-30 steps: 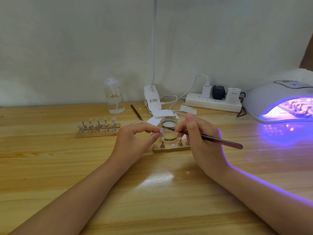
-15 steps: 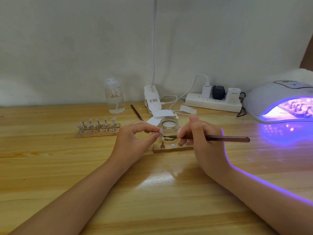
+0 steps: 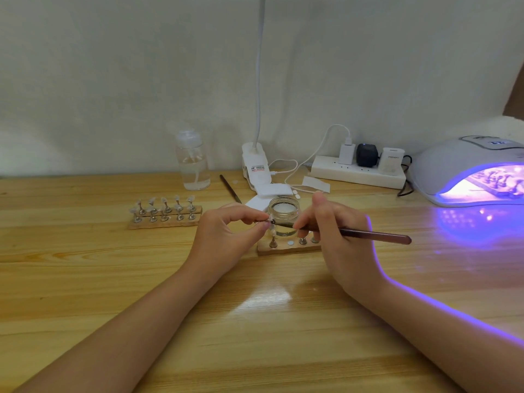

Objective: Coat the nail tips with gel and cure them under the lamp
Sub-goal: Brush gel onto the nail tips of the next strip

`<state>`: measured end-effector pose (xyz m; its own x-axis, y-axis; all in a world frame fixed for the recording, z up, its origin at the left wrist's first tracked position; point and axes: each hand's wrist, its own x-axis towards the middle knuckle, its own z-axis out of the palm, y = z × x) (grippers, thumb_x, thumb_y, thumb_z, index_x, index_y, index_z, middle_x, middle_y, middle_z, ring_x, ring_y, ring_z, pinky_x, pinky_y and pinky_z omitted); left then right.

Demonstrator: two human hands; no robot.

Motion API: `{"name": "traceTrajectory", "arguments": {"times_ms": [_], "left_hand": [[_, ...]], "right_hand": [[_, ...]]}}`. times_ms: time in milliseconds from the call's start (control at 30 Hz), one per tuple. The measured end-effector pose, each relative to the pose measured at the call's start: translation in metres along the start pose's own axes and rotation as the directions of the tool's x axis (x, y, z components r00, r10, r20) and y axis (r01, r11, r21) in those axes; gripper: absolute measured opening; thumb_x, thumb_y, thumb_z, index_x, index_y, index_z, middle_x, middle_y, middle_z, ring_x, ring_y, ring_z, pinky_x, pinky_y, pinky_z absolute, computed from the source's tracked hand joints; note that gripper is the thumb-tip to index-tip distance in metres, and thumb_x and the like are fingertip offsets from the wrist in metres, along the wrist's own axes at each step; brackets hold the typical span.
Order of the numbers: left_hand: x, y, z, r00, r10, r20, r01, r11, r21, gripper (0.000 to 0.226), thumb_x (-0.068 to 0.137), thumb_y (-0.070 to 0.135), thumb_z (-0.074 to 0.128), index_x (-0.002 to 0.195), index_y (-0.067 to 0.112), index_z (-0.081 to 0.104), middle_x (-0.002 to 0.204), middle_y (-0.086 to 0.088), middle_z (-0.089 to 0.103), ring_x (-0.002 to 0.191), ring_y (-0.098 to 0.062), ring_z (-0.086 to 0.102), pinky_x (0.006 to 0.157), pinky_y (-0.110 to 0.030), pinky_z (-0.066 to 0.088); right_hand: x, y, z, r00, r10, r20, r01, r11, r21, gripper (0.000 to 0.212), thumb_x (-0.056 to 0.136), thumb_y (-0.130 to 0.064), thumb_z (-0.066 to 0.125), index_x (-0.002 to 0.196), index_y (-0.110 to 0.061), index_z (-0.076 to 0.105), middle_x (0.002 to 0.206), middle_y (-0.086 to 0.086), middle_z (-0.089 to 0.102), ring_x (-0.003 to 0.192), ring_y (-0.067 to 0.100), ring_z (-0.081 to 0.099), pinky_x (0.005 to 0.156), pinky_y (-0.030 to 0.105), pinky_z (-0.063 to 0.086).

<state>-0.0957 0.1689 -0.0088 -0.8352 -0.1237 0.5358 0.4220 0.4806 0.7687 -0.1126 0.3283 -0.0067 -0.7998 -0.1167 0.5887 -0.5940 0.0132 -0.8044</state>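
Head view: gel going onto a nail tip, mid-bench.

A rack of tips (image 3: 165, 212) is waiting left of centre. The left hand (image 3: 226, 236) is pinching one nail tip (image 3: 270, 222) steady in front of the gel jar (image 3: 284, 211), the right hand (image 3: 337, 236) is gripping the brush (image 3: 368, 234) pen-style against it, and the lamp (image 3: 467, 168) is glowing at the bench's right edge, probably curing another rack.

I am sitting at a pale wooden worktop (image 3: 85, 279) whose grain is running left to right, and it is butting against a plain off-white wall (image 3: 113, 80). Violet light (image 3: 476, 222) is spilling across the boards at my right, while a soft white glare (image 3: 266, 299) is shining on the wood in front of me. A brown edge (image 3: 517, 95) is showing at the far right.
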Motion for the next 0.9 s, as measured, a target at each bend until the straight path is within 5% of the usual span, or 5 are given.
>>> {"name": "traceTrajectory", "arguments": {"times_ms": [167, 400, 900], "left_hand": [[-0.0003, 0.0008, 0.0002, 1.0, -0.019, -0.007, 0.019, 1.0, -0.011, 0.023, 0.071, 0.005, 0.075, 0.071, 0.027, 0.07, 0.075, 0.005, 0.07, 0.073, -0.008, 0.06, 0.07, -0.005, 0.041], [-0.0007, 0.0015, 0.0, 0.999, -0.033, 0.0, 0.033, 0.999, -0.014, 0.024, 0.071, 0.006, 0.075, 0.071, 0.029, 0.069, 0.076, 0.008, 0.069, 0.075, -0.007, 0.061, 0.073, -0.01, 0.046], [-0.0003, 0.0022, 0.0009, 0.999, -0.039, 0.0, 0.039, 0.998, -0.039, 0.025, 0.071, 0.005, 0.074, 0.069, 0.029, 0.069, 0.073, 0.011, 0.068, 0.074, -0.005, 0.062, 0.071, -0.008, 0.045]], "right_hand": [[0.0002, -0.0002, -0.001, 0.998, 0.02, -0.058, -0.015, 0.996, 0.083, 0.044, 0.088, -0.032, 0.042, 0.053, -0.015, 0.063, 0.054, 0.009, 0.062, 0.047, 0.009, 0.055, 0.051, 0.015, 0.041], [0.0029, 0.0009, 0.0005, 0.998, 0.011, -0.056, -0.009, 1.0, 0.02, 0.042, 0.088, -0.039, 0.041, 0.065, -0.012, 0.066, 0.056, -0.006, 0.06, 0.052, -0.001, 0.052, 0.049, 0.013, 0.04], [0.0016, 0.0011, -0.0004, 0.994, 0.033, -0.1, -0.024, 0.996, 0.088, 0.044, 0.089, -0.031, 0.041, 0.055, -0.014, 0.064, 0.052, 0.004, 0.061, 0.048, 0.005, 0.054, 0.05, 0.013, 0.04]]}}
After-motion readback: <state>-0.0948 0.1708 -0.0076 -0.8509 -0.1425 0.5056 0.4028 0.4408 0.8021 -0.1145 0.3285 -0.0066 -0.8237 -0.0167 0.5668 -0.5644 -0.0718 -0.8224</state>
